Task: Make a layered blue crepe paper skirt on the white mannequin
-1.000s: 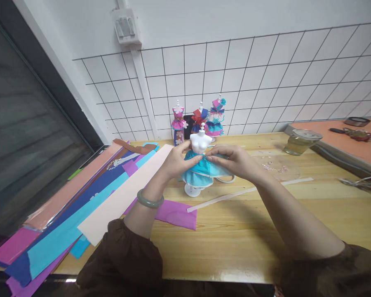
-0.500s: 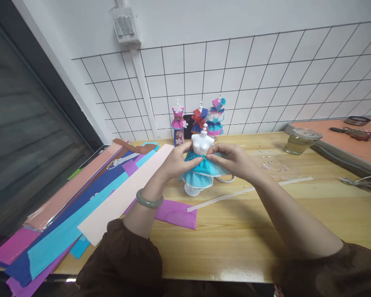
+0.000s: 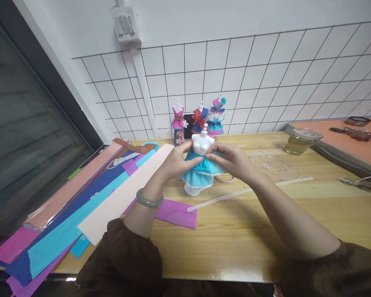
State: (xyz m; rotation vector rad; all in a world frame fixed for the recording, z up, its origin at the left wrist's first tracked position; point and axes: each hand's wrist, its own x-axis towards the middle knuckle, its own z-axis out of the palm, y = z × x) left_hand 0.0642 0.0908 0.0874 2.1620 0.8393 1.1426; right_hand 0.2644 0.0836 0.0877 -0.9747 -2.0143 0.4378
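A small white mannequin (image 3: 203, 144) stands upright on the table, wearing a layered turquoise skirt (image 3: 199, 179) with pale edging. My left hand (image 3: 181, 159) pinches the skirt's waist from the left, thumb in front. From the other side, my right hand (image 3: 230, 159) grips the waist with its thumb and fingertips, close to the left thumb. The mannequin's round white base (image 3: 192, 190) shows below the hem. Behind the right hand, part of a ring-shaped handle (image 3: 228, 180) is visible; what it belongs to is hidden.
Coloured paper strips (image 3: 111, 185) lie piled at the left. A purple piece (image 3: 176, 214) and a thin white strip (image 3: 225, 199) lie in front. Three dressed mannequins (image 3: 178, 119) stand by the wall. At the right are a clear dish (image 3: 276, 167) of beads and a glass cup (image 3: 301, 142).
Both hands keep their hold at the skirt's waist. The right forearm has shifted very slightly, and the mannequin stays in place.
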